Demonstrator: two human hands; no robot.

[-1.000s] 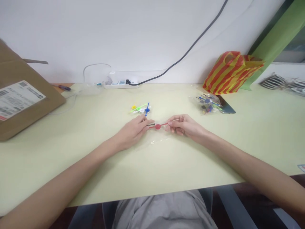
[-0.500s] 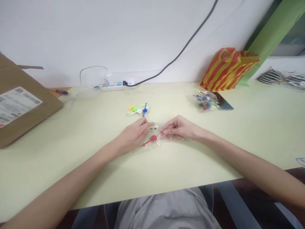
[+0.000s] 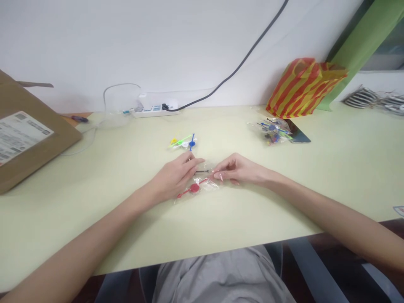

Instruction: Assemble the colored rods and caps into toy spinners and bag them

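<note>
A clear plastic bag [image 3: 213,183] lies on the pale table between my hands, with a red pointer piece [image 3: 194,188] in or under its film and a thin dark piece [image 3: 202,171] just above. My right hand [image 3: 235,170] pinches the bag's right edge near the red piece's tip. My left hand [image 3: 178,174] rests at the bag's left side, fingers bent over the dark piece's end; what its fingertips hold is hidden. Beyond my left hand lie a blue piece [image 3: 192,144], a green piece [image 3: 180,142], a white piece and a yellow piece, close together.
Toward the back right, a bag of coloured pieces [image 3: 273,130] touches a phone [image 3: 298,132], before a red-and-yellow striped bag [image 3: 306,90]. A cardboard box [image 3: 34,147] stands at the left. A power strip [image 3: 154,111] with a black cable [image 3: 232,78] is by the wall.
The red piece has shifted left and slightly toward me, and more of the dark piece shows. My hands stay nearly in place; the view has tilted slightly.
</note>
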